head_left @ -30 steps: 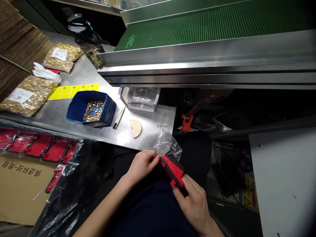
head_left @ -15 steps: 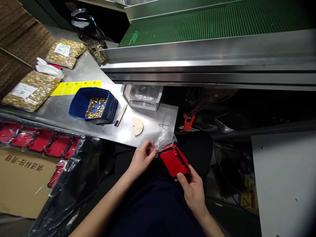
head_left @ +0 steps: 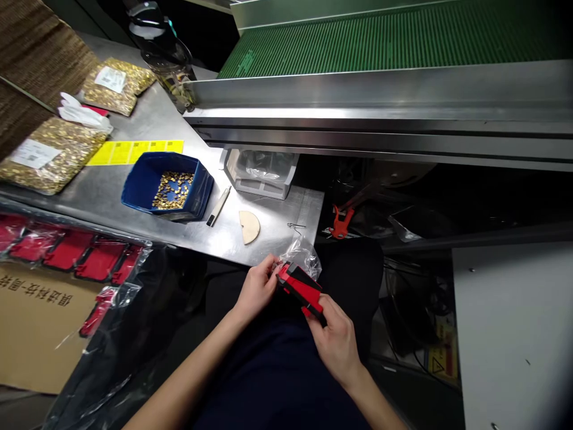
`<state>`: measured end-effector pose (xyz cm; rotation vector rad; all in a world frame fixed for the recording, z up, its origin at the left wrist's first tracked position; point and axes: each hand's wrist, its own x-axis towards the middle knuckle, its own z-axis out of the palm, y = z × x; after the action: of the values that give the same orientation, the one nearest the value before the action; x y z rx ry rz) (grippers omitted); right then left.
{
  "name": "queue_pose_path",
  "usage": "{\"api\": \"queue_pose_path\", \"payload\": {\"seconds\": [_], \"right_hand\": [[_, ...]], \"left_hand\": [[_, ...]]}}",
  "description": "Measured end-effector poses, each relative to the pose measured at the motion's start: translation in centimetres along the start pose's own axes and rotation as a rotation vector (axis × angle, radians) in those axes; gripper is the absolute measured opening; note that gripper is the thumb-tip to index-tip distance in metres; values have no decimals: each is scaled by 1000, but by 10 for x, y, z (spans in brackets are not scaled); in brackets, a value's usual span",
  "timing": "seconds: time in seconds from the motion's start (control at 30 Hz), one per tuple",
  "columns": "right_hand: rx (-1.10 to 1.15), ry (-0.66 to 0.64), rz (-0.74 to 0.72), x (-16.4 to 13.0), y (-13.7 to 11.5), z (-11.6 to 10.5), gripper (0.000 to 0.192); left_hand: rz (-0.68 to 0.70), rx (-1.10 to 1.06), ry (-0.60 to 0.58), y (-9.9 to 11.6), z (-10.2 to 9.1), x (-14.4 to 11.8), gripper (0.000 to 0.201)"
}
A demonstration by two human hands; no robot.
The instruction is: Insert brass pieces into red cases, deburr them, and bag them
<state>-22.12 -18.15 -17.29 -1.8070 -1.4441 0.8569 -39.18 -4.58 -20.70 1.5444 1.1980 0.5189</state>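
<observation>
Red-and-black case point(head_left: 299, 288), at six o'clock in view, has its four-o'clock end gripped by the right hand point(head_left: 336, 338), while the left hand point(head_left: 256, 290), fingers nearly closed, pinches the clear bag point(head_left: 308, 255) by the case's ten-o'clock end.

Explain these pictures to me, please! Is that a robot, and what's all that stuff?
There's no robot here: these are a person's own two bare hands. Every picture comes from one camera worn on that person's head, looking forward and down, so you see roughly what they see.

The right hand holds a red-and-black object. The left hand is at its other end, beside a clear plastic bag; I can't tell exactly what those fingers pinch.

On the metal table sit a blue bin with small gold-coloured pieces inside, a pen-like tool and a pale half-circle piece. Behind is a green ribbed surface with metal edges.
</observation>
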Motion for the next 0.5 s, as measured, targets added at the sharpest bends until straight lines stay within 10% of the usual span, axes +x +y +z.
{"api": "queue_pose_path", "payload": {"seconds": [0.5], "right_hand": [[-453,-36,-116,1,17,0,28]], "left_hand": [[333,436,192,-3,-3,-10,38]]}}
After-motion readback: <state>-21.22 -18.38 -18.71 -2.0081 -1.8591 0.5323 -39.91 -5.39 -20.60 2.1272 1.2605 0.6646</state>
